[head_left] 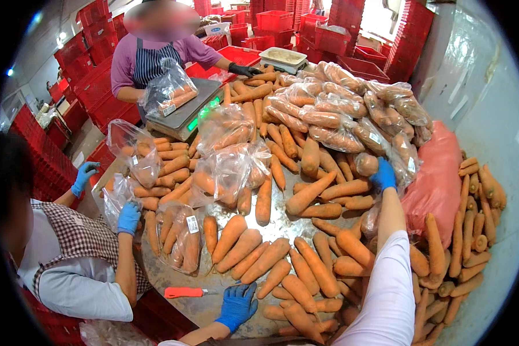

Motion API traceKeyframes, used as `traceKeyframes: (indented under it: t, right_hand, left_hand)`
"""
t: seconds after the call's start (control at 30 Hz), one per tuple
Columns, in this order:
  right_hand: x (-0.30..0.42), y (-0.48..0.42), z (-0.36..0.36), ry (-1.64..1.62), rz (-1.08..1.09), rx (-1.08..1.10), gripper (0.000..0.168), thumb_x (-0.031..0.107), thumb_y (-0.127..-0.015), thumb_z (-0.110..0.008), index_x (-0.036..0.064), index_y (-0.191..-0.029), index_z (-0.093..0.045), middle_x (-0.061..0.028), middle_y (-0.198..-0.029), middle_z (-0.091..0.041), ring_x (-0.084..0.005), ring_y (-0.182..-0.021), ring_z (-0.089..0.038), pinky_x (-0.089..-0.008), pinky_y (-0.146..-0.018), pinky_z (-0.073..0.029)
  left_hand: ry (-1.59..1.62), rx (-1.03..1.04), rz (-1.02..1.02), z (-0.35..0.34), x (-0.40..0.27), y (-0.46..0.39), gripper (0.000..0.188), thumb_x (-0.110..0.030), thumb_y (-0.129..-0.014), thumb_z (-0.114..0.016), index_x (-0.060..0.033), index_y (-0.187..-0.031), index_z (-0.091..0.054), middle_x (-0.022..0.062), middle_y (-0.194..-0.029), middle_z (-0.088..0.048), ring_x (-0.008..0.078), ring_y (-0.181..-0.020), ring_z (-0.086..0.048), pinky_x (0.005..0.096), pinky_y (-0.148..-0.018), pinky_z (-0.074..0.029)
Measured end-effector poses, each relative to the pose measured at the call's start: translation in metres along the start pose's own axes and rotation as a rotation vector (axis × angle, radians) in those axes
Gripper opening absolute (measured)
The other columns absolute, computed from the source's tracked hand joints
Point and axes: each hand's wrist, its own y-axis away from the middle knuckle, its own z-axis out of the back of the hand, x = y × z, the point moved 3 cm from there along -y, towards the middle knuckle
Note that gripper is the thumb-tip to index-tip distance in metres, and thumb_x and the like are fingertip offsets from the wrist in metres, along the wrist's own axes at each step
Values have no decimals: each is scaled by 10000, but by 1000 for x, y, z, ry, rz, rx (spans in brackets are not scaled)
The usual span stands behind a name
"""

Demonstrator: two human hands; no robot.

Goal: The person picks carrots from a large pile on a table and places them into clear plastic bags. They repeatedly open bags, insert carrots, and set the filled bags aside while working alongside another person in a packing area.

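My left hand [238,305], in a blue glove, rests on the metal table [264,231] at the near edge. Its fingers are spread and hold nothing; the tips are close to loose carrots [266,261]. Left of it lies a red-handled knife [184,292]. Across the table to the right, my gloved right hand [384,174] is curled on a clear plastic bag of carrots [366,164] at the near side of the bagged pile [337,106]. Its fingertips are partly hidden among the plastic.
A pink sack [437,173] lies right of my right hand, beside the whitish side wall [493,129]. At left, a co-worker's blue-gloved hand [129,217] touches a plastic bag. Beyond, another person holds a bag on a scale [199,106]. Red crates [274,20] stand behind.
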Motion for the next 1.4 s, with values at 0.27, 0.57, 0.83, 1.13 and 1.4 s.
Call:
traceKeyframes:
  t: [0.27,0.57,0.83,1.13,1.4]
  right_hand:
    - [40,83,-4,133,347,383,652,240,-502,-789,99,-1095,-557,-176,-1043,-601,-357,-977,-565,-395,-847,-463]
    - [210,217,96,-919,353,565,698,105,-597,-774,49,-1227,-478,-66,-1137,-563,-186,-1041,-532,-335,-901,-435]
    - [232,353,110,-1746,-291,660,459,144,-790,-645,43,-1203,-472,-66,-1054,-574,-201,-961,-568,-335,-833,-498]
    - [203,478,45,-2241,-751,410,544,341,-837,-616,61,-1263,-425,-129,-1187,-528,-261,-1063,-525,-398,-906,-467]
    - [188,500,60,-2031,-552,293,522,267,-855,-608,74,-1293,-400,-84,-1229,-486,-227,-1109,-480,-361,-956,-409]
  left_hand:
    - [47,-21,-33,8,-1,3,524,-271,-744,-591,-82,-1220,-480,122,-1130,-470,296,-1062,-435,443,-907,-322]
    - [49,-124,-24,4,-1,11,516,-278,-757,-585,-101,-1230,-481,126,-1145,-480,300,-1063,-438,438,-929,-318]
    - [448,-189,-81,4,7,9,372,-197,-688,-679,-72,-1030,-600,137,-1003,-538,301,-930,-515,386,-822,-424]
    - [1786,526,157,55,-85,33,631,-325,-871,-570,-16,-1356,-312,114,-1304,-431,203,-1163,-437,309,-986,-343]
    - [875,-18,-224,66,-94,41,693,-136,-764,-654,-87,-1367,-318,192,-1177,-481,286,-1055,-502,354,-882,-420]
